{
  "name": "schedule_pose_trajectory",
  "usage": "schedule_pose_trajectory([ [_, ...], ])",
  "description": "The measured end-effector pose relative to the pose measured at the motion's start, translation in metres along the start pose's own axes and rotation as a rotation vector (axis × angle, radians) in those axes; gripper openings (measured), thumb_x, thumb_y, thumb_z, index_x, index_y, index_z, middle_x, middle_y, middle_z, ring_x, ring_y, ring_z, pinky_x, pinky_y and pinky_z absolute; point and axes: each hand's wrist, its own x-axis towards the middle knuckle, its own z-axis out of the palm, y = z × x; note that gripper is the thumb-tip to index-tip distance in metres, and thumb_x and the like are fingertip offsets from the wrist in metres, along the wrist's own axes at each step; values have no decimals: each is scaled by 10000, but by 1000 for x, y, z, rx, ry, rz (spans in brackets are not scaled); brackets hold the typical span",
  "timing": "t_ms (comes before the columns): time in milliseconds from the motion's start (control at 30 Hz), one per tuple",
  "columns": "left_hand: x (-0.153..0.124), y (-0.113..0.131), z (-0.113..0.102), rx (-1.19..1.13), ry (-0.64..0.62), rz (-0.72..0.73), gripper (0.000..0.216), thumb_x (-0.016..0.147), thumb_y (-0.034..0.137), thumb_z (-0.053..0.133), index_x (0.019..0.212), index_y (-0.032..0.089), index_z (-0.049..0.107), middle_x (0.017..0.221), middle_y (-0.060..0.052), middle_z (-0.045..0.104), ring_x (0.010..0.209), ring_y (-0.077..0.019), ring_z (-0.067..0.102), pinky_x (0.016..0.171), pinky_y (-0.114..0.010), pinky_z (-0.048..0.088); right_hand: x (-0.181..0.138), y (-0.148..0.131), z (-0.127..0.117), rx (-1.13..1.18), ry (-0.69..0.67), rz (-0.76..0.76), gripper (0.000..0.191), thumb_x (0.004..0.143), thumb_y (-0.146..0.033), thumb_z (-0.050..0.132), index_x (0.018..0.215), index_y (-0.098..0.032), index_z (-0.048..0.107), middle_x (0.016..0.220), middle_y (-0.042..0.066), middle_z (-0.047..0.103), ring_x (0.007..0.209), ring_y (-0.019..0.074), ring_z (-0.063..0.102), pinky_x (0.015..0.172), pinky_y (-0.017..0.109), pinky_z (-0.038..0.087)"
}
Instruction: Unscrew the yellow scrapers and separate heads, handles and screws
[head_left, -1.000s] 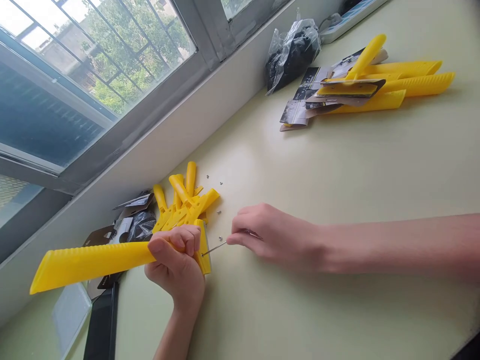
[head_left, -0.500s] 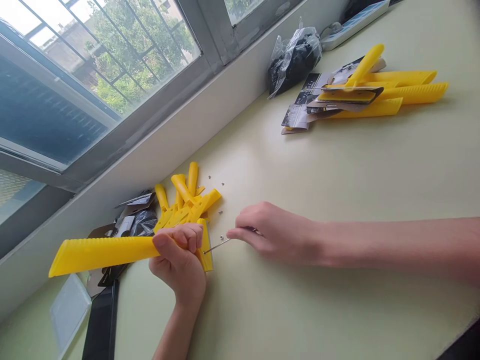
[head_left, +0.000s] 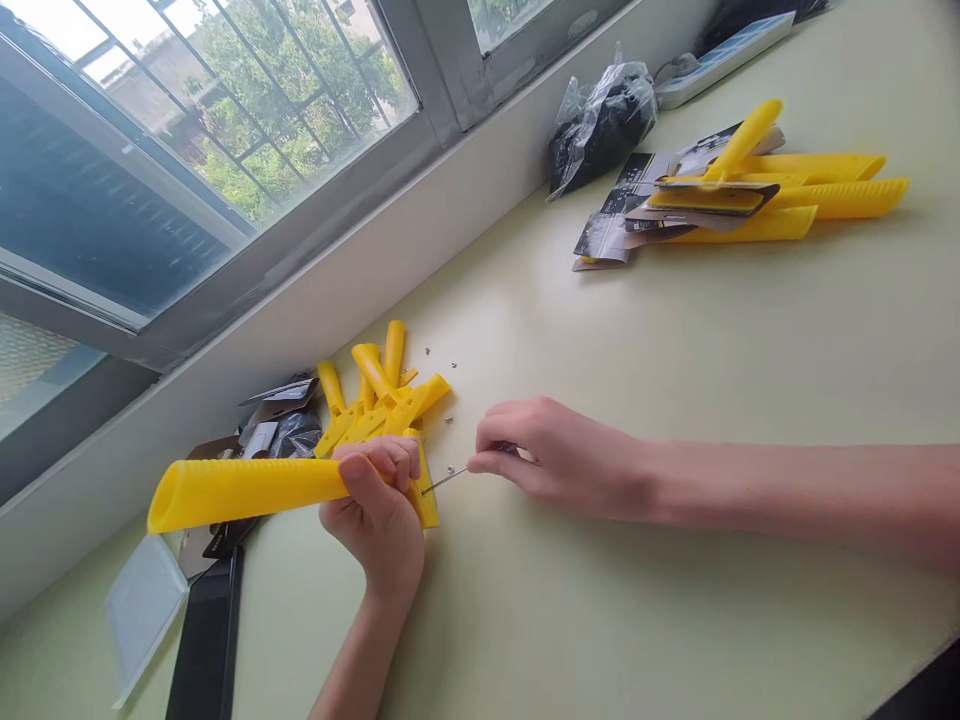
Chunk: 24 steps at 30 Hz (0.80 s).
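Observation:
My left hand [head_left: 379, 505] is wrapped round a long yellow plastic handle [head_left: 240, 490] that points left, with its wider yellow head [head_left: 427, 495] facing right. My right hand [head_left: 555, 460] pinches a thin metal screwdriver [head_left: 444, 481], and the shaft's tip touches the yellow head. A tiny screw [head_left: 449, 470] lies on the table just above the shaft.
A heap of small yellow parts [head_left: 375, 395] lies just behind my left hand, with loose screws [head_left: 440, 356] beside it. Black bags and cards [head_left: 274, 430] sit by the wall. At the far right lie assembled yellow scrapers [head_left: 780, 195], a black plastic bag [head_left: 600, 125], and a dark flat object [head_left: 206, 650] lower left.
The yellow handle has swung so its left end looks shorter and sits further right. Both hands have shifted slightly right in the picture, still joined at the screwdriver tip.

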Motion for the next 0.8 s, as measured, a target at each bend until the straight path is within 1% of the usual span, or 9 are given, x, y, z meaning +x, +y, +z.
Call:
schedule_pose_trajectory([
  [67, -1, 1, 0, -22, 1, -14, 430, 981, 515, 545, 701, 190, 525, 557, 58, 410, 523, -112, 483, 637, -311, 468, 0, 0, -5, 9, 38, -24, 169, 960, -135, 609, 805, -159, 673, 814, 9, 602, 700, 107, 509, 654, 245, 410],
  [167, -3, 0, -1, -30, -21, -71, 409, 945, 539, 598, 738, 188, 624, 583, 43, 456, 592, -131, 557, 697, -317, 491, 2, 3, -13, 15, 80, -24, 191, 930, -65, 590, 860, -185, 721, 896, 20, 609, 757, 111, 550, 684, 237, 434],
  [233, -5, -1, -2, -6, -38, -112, 387, 911, 551, 644, 775, 191, 685, 610, 28, 505, 636, -143, 590, 724, -320, 500, 4, 5, -18, 23, 62, -2, 134, 914, -109, 642, 877, -197, 737, 897, 20, 625, 770, 118, 567, 690, 240, 442],
  [300, -7, -3, -3, 7, -47, -133, 361, 890, 546, 674, 819, 197, 728, 621, 20, 537, 653, -148, 597, 738, -321, 504, 6, 7, -23, 21, -5, 41, 31, 891, -214, 715, 882, -196, 739, 887, 20, 639, 759, 125, 571, 677, 246, 442],
  [367, -8, -3, -4, -8, -46, -151, 336, 884, 529, 691, 833, 202, 747, 623, 15, 560, 654, -145, 593, 731, -316, 504, 7, 9, -26, -8, -79, 76, 133, 916, -312, 698, 871, -192, 734, 881, 28, 642, 746, 132, 570, 666, 259, 441],
  [467, -9, -2, -2, -28, -31, -205, 298, 854, 477, 743, 755, 197, 744, 671, -6, 624, 652, -137, 591, 678, -295, 492, 6, 9, -29, -71, -137, 75, 236, 993, -331, 575, 860, -201, 721, 899, 42, 642, 763, 146, 576, 666, 276, 437],
  [633, -4, 2, 3, -89, -34, -317, 284, 787, 459, 808, 708, 194, 741, 656, -10, 651, 608, -124, 548, 609, -287, 458, 2, 11, -27, -123, -57, 29, 179, 962, -363, 625, 879, -243, 729, 958, 44, 656, 816, 172, 595, 677, 296, 449],
  [733, -2, 3, 4, -154, -39, -338, 286, 762, 449, 829, 686, 194, 723, 667, -6, 647, 609, -121, 538, 601, -290, 445, 0, 12, -25, -154, -2, 61, 207, 945, -421, 644, 866, -252, 735, 964, 46, 664, 795, 175, 603, 649, 299, 448],
  [800, -2, 3, 5, -187, -54, -337, 306, 740, 461, 841, 679, 189, 717, 662, -6, 629, 616, -124, 526, 601, -297, 437, -1, 13, -24, -162, 1, 103, 222, 921, -467, 669, 920, -257, 740, 958, 45, 675, 791, 177, 617, 655, 295, 468],
])
